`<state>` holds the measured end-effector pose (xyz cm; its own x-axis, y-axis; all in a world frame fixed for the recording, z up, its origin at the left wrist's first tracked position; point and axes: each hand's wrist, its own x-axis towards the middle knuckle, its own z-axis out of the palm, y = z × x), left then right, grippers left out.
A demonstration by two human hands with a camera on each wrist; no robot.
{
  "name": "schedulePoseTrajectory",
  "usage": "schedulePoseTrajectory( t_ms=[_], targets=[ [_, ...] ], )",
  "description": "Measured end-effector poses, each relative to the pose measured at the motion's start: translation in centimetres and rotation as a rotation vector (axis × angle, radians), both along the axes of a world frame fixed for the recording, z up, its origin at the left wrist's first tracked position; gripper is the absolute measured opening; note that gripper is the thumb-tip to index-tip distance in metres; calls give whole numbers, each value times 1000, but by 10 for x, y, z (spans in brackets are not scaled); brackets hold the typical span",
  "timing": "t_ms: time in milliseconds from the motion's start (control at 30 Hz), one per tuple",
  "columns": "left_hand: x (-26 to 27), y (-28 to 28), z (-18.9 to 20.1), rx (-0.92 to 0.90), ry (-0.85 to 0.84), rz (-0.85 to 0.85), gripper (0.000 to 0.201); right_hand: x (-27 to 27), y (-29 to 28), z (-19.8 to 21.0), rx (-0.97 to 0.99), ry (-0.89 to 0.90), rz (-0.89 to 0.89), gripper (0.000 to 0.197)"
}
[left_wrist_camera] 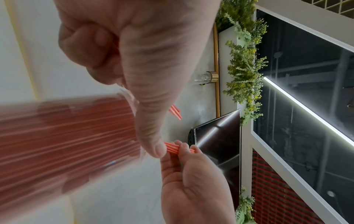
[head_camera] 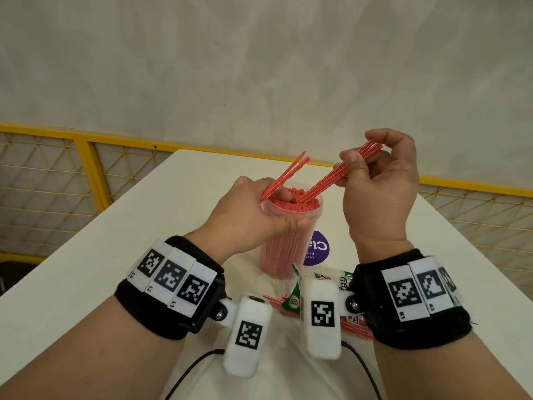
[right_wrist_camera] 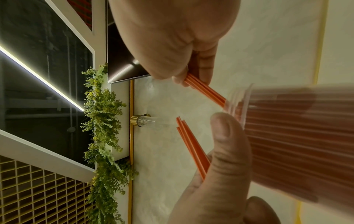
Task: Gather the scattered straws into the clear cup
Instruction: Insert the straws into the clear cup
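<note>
Steadying: left hand (head_camera: 248, 215) gripped the clear cup (head_camera: 288, 226) at its rim, keeping it upright on the bench (head_camera: 144, 226).
Feeding: right hand (head_camera: 380, 180) pinched a red straw bundle (head_camera: 340, 171), angling its ends into the packed mouth.

— What carries it all?
— A white table (head_camera: 144, 232).
— What lies on it?
— The clear cup (head_camera: 284, 255) under the left hand (head_camera: 248, 217), a purple sticker (head_camera: 318, 251) beside it, and a straw packet (head_camera: 331, 287) below the right hand (head_camera: 380, 194).
</note>
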<state>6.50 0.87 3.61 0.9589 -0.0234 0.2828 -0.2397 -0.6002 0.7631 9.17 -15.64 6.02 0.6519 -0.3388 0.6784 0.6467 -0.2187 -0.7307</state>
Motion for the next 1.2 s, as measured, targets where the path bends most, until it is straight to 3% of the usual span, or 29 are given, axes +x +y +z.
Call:
schedulePoseTrajectory(
  t_ms=[233,433,500,567,633,767,900,1033,1200],
  targets=[
    [1,-2,-3,-75,-39,-14,45,0,4,-2,55,-1,19,36],
    [0,-2,-1,-131,-1,-14,54,3,5,-7,-22,3,19,35],
    [-2,-3,1,-253,50,9,70,6,4,-10,-154,87,81,25],
    [-5,-4,5,-433,126,55,69,7,6,-15,-433,261,172,5],
    [-4,-2,7,-596,169,74,60,6,7,-19,-526,396,230,13],
    [-3,0,8,-684,147,84,58,11,4,-17,-300,353,195,12],
    [-4,0,9,-745,145,76,57,10,3,-20,-389,457,257,17],
    [-4,2,12,-812,175,54,63,12,5,-19,-233,397,201,20],
    [-6,2,14,-822,186,28,65,12,9,-27,-273,470,179,13]
  ],
)
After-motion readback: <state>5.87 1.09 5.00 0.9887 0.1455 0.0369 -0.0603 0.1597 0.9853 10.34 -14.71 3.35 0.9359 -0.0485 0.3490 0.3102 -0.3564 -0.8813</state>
